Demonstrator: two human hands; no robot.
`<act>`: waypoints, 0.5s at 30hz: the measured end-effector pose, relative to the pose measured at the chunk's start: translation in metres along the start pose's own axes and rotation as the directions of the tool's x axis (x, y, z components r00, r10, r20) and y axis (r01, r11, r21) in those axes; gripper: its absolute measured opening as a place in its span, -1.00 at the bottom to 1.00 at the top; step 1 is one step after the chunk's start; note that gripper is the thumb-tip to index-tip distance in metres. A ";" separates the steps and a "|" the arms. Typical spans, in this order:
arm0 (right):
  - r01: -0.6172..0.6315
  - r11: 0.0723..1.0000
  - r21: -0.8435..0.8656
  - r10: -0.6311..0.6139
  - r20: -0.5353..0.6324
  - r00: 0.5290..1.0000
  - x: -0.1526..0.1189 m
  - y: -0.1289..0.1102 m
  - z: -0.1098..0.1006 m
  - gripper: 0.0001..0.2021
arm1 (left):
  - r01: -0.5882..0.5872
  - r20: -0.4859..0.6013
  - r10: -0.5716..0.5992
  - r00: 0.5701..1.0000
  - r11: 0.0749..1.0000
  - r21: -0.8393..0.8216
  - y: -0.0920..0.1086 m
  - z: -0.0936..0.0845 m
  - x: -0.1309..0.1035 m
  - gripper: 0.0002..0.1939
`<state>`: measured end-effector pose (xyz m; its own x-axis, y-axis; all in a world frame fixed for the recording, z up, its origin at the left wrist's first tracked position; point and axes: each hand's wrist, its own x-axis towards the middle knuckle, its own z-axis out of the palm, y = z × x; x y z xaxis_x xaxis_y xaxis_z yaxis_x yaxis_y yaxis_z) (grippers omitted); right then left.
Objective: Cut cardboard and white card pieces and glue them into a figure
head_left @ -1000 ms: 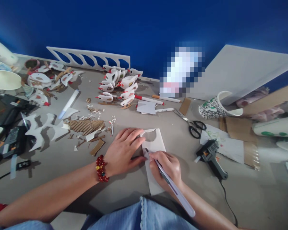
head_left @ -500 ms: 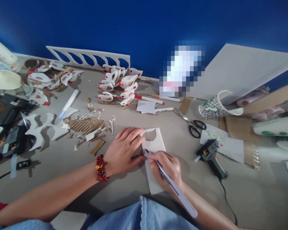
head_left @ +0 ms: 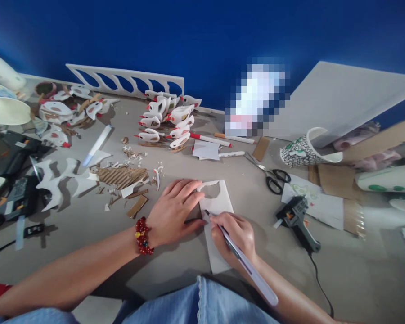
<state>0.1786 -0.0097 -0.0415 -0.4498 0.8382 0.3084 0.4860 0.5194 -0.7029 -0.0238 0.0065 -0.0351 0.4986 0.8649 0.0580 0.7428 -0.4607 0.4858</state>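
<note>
A white foam board strip [head_left: 222, 206] lies in front of me, with a rounded notch cut out of its far end. My left hand [head_left: 175, 207] rests flat beside it, fingers stretched, the fingertips and thumb touching its left edge. My right hand [head_left: 235, 234] is closed around a pale purple utility knife [head_left: 258, 276]. Its blade tip meets the board near the left edge, just below the notch, and the handle slants back towards my wrist.
Several white bird cutouts [head_left: 180, 114] with red beaks stand at the back. Cardboard scraps [head_left: 121, 177] lie to the left. Scissors [head_left: 273, 177], a glue gun [head_left: 299, 220] with its cord, and a patterned paper cup [head_left: 300, 150] are on the right.
</note>
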 end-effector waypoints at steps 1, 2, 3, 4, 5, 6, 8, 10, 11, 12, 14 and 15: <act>-0.004 1.000 -0.002 0.004 0.002 1.000 -0.001 0.000 0.000 -0.85 | -0.001 0.000 0.001 1.000 1.000 -0.002 0.000 0.000 0.000 -0.50; -0.007 1.000 -0.004 0.007 0.009 1.000 -0.001 0.000 0.000 -0.85 | -0.001 0.000 0.001 1.000 1.000 -0.003 0.000 0.000 0.000 -0.50; -0.007 1.000 -0.006 0.007 0.015 1.000 -0.002 0.000 0.000 -0.85 | 0.000 0.000 0.000 1.000 1.000 -0.003 0.000 0.000 0.000 -0.50; -0.006 1.000 -0.005 0.006 0.020 1.000 -0.002 -0.001 0.000 -0.85 | 0.001 0.001 -0.001 1.000 1.000 -0.003 0.000 0.000 0.000 -0.50; -0.003 1.000 -0.001 0.003 0.023 1.000 -0.002 -0.001 -0.001 -0.85 | 0.003 0.002 -0.003 1.000 1.000 -0.003 0.000 0.000 0.000 -0.49; -0.002 1.000 0.003 0.002 0.022 1.000 -0.002 -0.002 -0.001 -0.85 | 0.004 0.002 -0.004 1.000 1.000 -0.003 0.000 0.000 0.001 -0.49; -0.013 1.000 0.010 0.012 0.011 1.000 -0.001 -0.002 -0.001 -0.86 | 0.004 0.002 -0.004 1.000 1.000 -0.003 0.000 -0.001 0.001 -0.49; -0.026 1.000 0.014 0.026 0.008 1.000 0.000 -0.001 -0.001 -0.86 | 0.003 0.002 -0.003 1.000 1.000 -0.004 0.000 -0.001 0.000 -0.49; -0.029 1.000 0.012 0.028 0.010 1.000 0.000 -0.001 -0.001 -0.86 | 0.004 0.000 -0.004 1.000 1.000 -0.004 0.000 -0.001 0.000 -0.50; -0.028 1.000 0.008 0.028 0.015 1.000 0.000 -0.001 -0.001 -0.86 | 0.005 -0.001 -0.005 1.000 1.000 -0.004 0.001 -0.001 0.000 -0.50; -0.019 1.000 0.002 0.019 0.030 0.999 -0.001 -0.001 -0.001 -0.87 | 0.007 -0.002 -0.007 1.000 1.000 -0.005 0.001 -0.001 -0.001 -0.50; -0.017 1.000 0.001 0.017 0.033 0.999 -0.001 -0.001 -0.001 -0.87 | 0.006 -0.003 -0.006 1.000 1.000 -0.006 0.001 0.000 -0.001 -0.50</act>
<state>0.1795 -0.0106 -0.0404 -0.4659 0.8409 0.2755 0.4924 0.5050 -0.7089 -0.0237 0.0053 -0.0343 0.4925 0.8684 0.0580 0.7431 -0.4542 0.4914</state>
